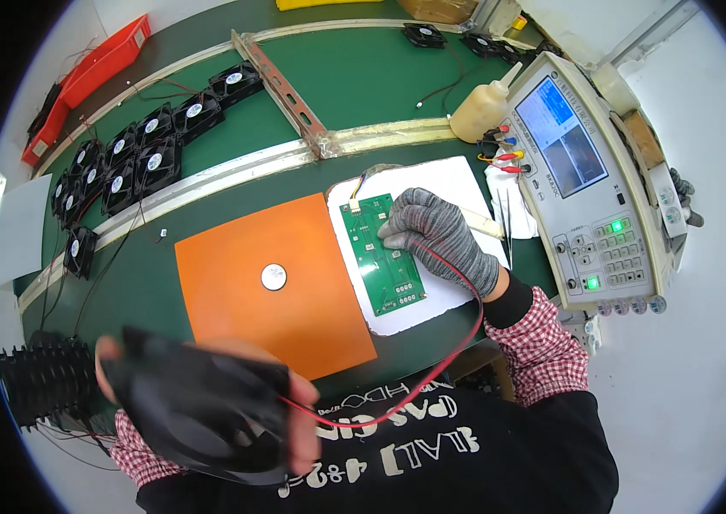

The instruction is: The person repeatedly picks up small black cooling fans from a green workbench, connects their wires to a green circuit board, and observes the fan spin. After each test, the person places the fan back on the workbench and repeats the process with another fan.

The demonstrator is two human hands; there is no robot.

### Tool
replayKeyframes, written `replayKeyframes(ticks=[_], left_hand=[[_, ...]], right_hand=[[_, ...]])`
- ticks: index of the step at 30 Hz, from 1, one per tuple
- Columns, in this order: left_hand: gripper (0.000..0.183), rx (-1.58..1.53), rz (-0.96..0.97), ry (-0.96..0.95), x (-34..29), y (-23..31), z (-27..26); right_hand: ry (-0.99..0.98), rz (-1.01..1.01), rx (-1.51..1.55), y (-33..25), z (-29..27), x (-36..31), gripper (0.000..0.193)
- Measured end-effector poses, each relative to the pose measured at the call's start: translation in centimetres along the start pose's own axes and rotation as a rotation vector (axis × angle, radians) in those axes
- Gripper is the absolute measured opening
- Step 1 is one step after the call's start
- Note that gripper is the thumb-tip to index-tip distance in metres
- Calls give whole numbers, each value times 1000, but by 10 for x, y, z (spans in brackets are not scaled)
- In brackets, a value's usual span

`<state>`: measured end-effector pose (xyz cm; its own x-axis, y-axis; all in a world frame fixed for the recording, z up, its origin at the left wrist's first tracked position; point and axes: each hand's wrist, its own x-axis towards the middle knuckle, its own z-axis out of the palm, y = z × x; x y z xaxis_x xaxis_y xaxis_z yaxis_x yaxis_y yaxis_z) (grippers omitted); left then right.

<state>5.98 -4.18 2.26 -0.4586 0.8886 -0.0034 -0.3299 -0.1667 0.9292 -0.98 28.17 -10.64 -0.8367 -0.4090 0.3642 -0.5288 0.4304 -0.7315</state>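
My left hand (303,433) is bare and wraps round the frame of a black cooling fan (200,411), held up at the lower left and smeared by motion. From the fan a red cable (463,347) loops rightward up to my right hand (442,233). That hand wears a grey knitted glove; its fingers are pinched together on the cable's end, and whatever plug is there is hidden. The fingertips are over a green circuit board (374,272), which lies on a white pad (457,182) and has a white connector with thin wires at its top.
An orange sheet (239,253) with a round white disc (274,277) lies left of the pad. Several black fans (157,163) stand beyond, and stacked ones (46,385) at the left. A test instrument (590,188) and a squeeze bottle (478,111) stand at the right.
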Motion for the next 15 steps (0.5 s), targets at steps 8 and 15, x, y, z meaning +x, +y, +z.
replayKeyframes(ticks=[8, 15], left_hand=[[88, 1152, 491, 351, 8, -6, -12], [59, 1808, 905, 575, 134, 4, -67]], right_hand=[[3, -3, -64, -1, 0, -1, 15], [117, 20, -61, -6, 3, -5, 11]])
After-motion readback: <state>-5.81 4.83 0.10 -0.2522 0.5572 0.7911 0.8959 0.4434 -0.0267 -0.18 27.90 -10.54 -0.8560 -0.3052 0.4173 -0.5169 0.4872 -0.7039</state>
